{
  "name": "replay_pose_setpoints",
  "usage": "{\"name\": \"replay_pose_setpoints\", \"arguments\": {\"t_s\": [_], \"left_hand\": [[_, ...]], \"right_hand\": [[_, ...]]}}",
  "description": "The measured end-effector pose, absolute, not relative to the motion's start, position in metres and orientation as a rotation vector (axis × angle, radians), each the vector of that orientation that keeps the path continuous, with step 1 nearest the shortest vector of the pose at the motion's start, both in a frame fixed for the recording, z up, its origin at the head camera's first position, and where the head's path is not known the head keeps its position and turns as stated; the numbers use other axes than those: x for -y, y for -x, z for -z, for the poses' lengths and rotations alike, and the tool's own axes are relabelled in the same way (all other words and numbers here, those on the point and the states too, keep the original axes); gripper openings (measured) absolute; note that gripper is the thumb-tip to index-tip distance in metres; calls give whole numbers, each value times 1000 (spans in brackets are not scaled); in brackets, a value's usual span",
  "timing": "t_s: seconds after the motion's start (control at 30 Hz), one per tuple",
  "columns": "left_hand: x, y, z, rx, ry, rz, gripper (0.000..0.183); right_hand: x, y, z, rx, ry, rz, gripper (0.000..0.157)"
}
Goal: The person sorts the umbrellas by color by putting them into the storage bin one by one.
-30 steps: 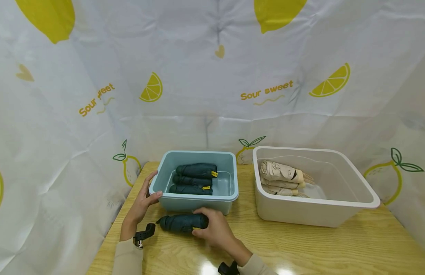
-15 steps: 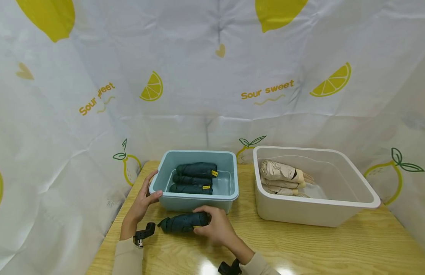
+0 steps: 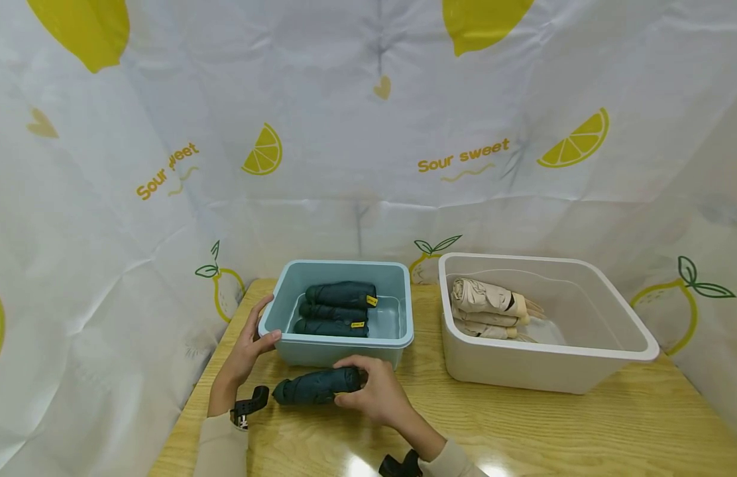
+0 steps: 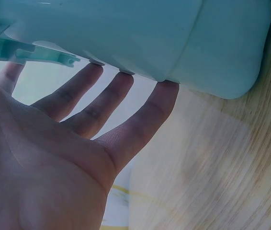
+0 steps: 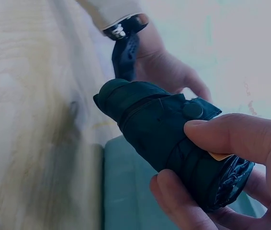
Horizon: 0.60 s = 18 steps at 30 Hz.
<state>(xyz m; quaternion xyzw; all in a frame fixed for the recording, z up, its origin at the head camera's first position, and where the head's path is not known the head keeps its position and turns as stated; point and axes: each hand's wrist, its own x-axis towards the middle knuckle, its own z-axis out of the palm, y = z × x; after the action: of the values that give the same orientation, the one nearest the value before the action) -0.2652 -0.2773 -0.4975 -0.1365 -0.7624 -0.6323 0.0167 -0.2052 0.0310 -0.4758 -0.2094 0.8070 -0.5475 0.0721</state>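
Note:
My right hand grips one end of a dark green folded umbrella between thumb and fingers, in front of the blue bin. In the right wrist view the umbrella shows its wrap strap with a round snap, and the thumb lies close to that snap. My left hand is at the bin's front left corner, thumb by the rim. Its fingers reach out nearly straight, their tips against the outer wall in the left wrist view. Inside the bin, several similar dark umbrellas with yellow tags lie side by side.
To the right stands a larger white bin with several beige folded umbrellas at its left end. Both bins are on a wooden table. A white lemon-print curtain hangs behind and at the sides.
The umbrella has risen very slightly and come a little more level in my right hand. My left hand and both bins have stayed in place.

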Motion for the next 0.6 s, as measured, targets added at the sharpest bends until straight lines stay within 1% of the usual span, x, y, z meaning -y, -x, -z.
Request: {"name": "replay_pose_setpoints", "arguments": {"t_s": [0.27,0.6], "left_hand": [[278,266,498,2354,446,1982,76],[277,266,499,2346,445,1992,77]], "right_hand": [[-39,200,457,-2319,650,1733,42],[-56,202,437,-2217,610,1844,45]]}}
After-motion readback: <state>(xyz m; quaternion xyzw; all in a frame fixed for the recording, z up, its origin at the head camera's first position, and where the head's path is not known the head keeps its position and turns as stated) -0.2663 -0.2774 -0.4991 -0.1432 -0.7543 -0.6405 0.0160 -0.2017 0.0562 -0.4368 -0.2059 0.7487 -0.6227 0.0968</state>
